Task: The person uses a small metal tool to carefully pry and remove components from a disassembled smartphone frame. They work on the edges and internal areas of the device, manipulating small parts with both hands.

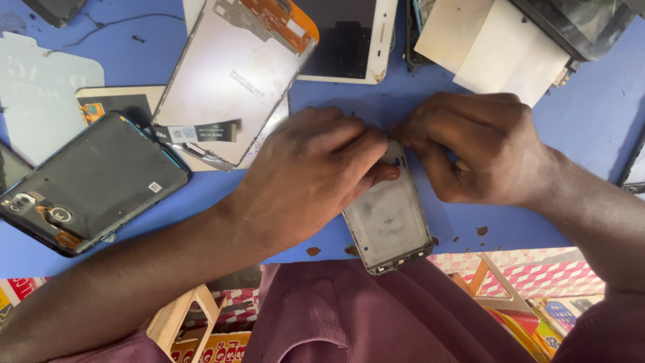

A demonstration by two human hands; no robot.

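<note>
While both hands meet at the centre of the frame, the left hand (316, 168) and the right hand (477, 148) pinch the top edge of a grey phone frame (390, 218) with their fingers narrowed onto it. The frame lies on the blue bench (591, 114), its lower end at the bench's near edge. A dark phone back (91, 181) lies at the left, and a display panel (232, 74) at upper centre.
</note>
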